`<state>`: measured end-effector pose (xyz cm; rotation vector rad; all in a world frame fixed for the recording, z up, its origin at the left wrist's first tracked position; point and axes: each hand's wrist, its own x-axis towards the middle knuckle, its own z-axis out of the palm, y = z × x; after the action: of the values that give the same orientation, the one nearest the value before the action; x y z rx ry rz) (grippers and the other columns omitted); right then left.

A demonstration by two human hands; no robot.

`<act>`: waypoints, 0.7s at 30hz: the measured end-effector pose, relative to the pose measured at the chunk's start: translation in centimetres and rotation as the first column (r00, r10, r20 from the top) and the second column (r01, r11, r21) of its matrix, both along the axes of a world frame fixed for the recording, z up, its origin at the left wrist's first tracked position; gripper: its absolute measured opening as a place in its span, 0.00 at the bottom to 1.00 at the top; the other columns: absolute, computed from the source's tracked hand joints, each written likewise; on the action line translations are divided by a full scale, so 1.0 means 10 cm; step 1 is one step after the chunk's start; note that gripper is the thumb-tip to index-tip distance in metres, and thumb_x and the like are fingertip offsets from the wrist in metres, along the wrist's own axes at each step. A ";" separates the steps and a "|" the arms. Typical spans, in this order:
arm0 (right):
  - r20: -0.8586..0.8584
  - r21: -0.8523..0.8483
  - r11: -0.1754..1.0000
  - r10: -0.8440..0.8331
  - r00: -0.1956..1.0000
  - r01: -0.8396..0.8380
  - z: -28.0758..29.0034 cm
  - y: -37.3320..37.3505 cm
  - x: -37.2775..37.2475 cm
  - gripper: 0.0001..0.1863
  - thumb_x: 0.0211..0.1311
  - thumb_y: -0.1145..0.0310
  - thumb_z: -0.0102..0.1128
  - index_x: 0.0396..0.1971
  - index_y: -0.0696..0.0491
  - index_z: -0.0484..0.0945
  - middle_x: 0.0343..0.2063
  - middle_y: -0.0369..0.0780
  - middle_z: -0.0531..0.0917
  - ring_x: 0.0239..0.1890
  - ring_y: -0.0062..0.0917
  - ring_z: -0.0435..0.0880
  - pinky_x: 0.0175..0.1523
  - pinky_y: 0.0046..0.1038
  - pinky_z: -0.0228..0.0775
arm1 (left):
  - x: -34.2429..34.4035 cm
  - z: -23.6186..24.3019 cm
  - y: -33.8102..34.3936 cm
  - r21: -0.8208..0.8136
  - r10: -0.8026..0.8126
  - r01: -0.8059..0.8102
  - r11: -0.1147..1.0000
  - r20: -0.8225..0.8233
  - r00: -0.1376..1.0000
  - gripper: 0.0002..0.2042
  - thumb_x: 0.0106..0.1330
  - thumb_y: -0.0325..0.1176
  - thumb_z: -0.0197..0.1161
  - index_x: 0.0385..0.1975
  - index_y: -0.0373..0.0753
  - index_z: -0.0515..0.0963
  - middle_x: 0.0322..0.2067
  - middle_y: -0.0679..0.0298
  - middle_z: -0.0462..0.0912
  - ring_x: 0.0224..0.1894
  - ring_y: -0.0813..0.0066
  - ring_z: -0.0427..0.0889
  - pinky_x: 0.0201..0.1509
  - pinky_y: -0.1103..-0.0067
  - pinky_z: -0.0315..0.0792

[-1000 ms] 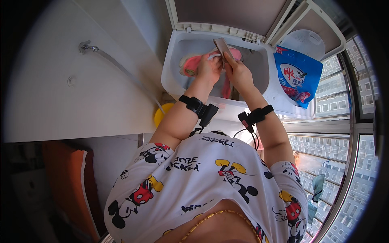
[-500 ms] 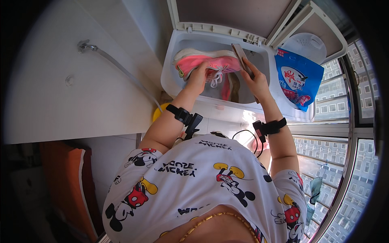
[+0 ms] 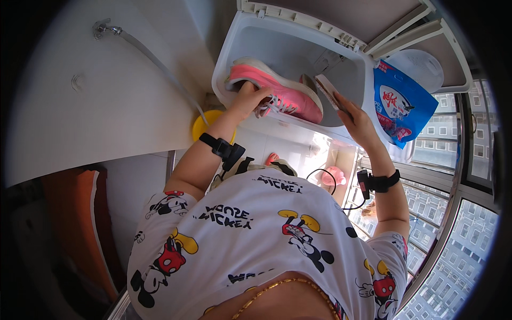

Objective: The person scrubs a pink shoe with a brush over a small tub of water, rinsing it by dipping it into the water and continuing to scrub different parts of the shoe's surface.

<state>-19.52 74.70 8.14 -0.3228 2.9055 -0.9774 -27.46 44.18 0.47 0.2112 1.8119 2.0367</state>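
Observation:
My left hand grips a pink sneaker by its ankle opening, fingers partly inside the shoe. The sneaker has white laces and a thick whitish sole. It lies tilted over the near rim of a white washing machine tub, toe to the right. To its right, my right hand is closed around a long, flat scrubbing brush, held upright and apart from the sneaker. Behind the sneaker a brownish edge shows in the tub; most of it is hidden.
The machine's lids stand raised at the back. On its right side lie a blue detergent bag and a white perforated disc. A yellow bucket sits at left below a tap hose. Windows border the right.
The sneaker has turned, its toe and laces now nearer me at the tub's near rim. The brush has moved right, away from the shoe. My view has shifted slightly.

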 end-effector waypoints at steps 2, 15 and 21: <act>-0.025 0.007 0.999 0.040 0.999 -0.040 -0.18 -0.01 -0.06 0.23 0.64 0.67 0.54 0.60 0.46 0.68 0.35 0.50 0.80 0.35 0.43 0.80 0.42 0.36 0.71 | 0.06 -0.01 0.03 -0.033 0.017 -0.017 0.999 0.013 1.000 0.07 0.59 0.29 0.57 0.25 0.34 0.68 0.18 0.64 0.73 0.14 0.77 0.73 0.12 0.78 0.64; -0.197 -0.010 0.999 0.050 0.979 -0.053 -0.48 -1.25 -0.55 0.23 0.65 0.64 0.51 0.60 0.50 0.68 0.28 0.53 0.80 0.33 0.46 0.80 0.38 0.41 0.71 | 0.17 -0.07 -0.12 0.203 0.227 -0.269 0.942 0.207 0.951 0.05 0.59 0.30 0.56 0.25 0.36 0.73 0.19 0.66 0.74 0.19 0.79 0.75 0.20 0.83 0.67; -0.128 0.106 0.993 -0.044 0.991 0.058 -0.71 -0.69 0.01 0.23 0.66 0.62 0.49 0.60 0.50 0.67 0.24 0.53 0.80 0.27 0.48 0.80 0.34 0.44 0.71 | 0.16 -0.09 -0.13 0.069 0.163 -0.165 0.984 0.038 0.986 0.10 0.60 0.31 0.52 0.19 0.34 0.69 0.15 0.63 0.72 0.13 0.77 0.71 0.14 0.78 0.63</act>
<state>-19.42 67.80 1.08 -0.3161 3.0804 -0.8284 -25.88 42.83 -0.47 0.0500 1.7912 2.2061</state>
